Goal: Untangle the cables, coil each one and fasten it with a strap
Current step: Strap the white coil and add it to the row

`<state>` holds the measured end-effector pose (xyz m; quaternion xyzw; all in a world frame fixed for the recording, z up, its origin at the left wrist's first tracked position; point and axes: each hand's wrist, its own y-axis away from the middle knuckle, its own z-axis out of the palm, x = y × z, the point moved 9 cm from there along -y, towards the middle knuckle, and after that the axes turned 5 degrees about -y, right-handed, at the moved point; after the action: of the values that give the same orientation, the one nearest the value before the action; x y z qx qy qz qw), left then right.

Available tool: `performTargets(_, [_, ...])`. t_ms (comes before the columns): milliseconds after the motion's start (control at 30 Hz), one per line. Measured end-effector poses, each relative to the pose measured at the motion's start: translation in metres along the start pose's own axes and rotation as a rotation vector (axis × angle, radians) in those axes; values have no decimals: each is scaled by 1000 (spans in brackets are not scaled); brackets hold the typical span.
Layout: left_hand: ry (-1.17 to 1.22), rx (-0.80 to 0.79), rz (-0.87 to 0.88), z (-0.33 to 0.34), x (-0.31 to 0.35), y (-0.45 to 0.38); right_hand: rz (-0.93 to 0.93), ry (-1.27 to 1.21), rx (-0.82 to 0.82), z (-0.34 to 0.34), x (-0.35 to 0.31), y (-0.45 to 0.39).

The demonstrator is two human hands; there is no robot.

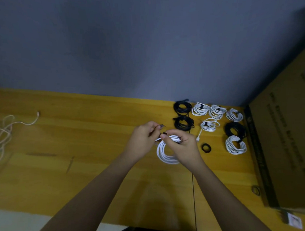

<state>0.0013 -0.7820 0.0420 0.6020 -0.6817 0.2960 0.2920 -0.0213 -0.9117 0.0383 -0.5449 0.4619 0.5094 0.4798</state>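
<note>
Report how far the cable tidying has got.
Done: eight strapped coils lie grouped at the table's far right. In hand: the white coil, held by the right hand while the left hand pulls the black strap round it. Left: the loose tangle of pale cable at the left edge.

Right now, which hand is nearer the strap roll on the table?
Right. The right hand sits just left of the strap roll, gripping the white coil. The left hand is farther left, beyond the coil, pinching a strap end.
</note>
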Motion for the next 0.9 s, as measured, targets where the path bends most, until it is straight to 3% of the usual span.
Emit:
performTargets(167, [386, -105, -248, -3, -29, -5, -84, 10, 68, 14, -7, 0])
performTargets(333, [544, -364, -289, -4, -30, 1, -52, -23, 102, 20, -6, -2])
performTargets(600, [603, -285, -253, -24, -30, 4, 10, -75, 61, 36, -6, 6])
performTargets(900, [584, -266, -224, -18, -26, 3, 90, -194, 327, 25, 3, 11])
